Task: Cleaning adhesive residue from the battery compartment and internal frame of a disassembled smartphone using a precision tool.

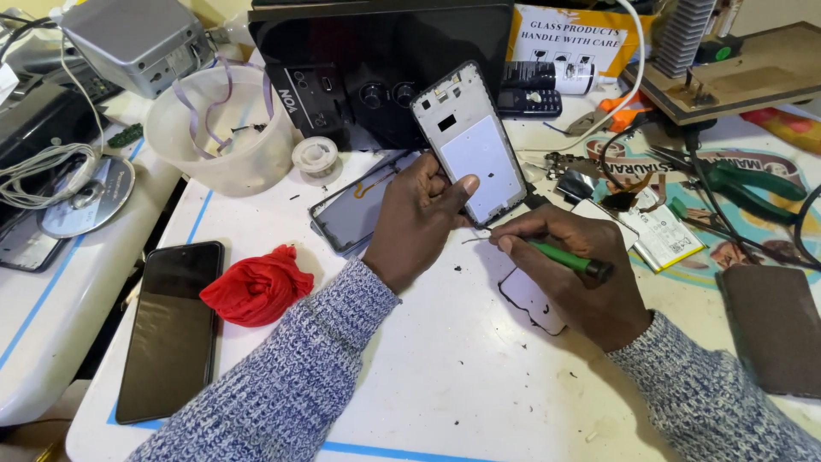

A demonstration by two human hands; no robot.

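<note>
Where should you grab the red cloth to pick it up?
Probably pinch the red cloth at its bunched, knotted top, coming straight down from above. It lies crumpled in a soft heap on the white table, so the raised folds give fingers something to close on. The dark phone sits close on its left, so coming from above or the right looks safest.

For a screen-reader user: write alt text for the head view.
A left hand holds a bare phone frame upright over a white table, while the right hand holds a green-handled tool at its lower edge. A black phone, a red cloth and pliers lie around.
</note>
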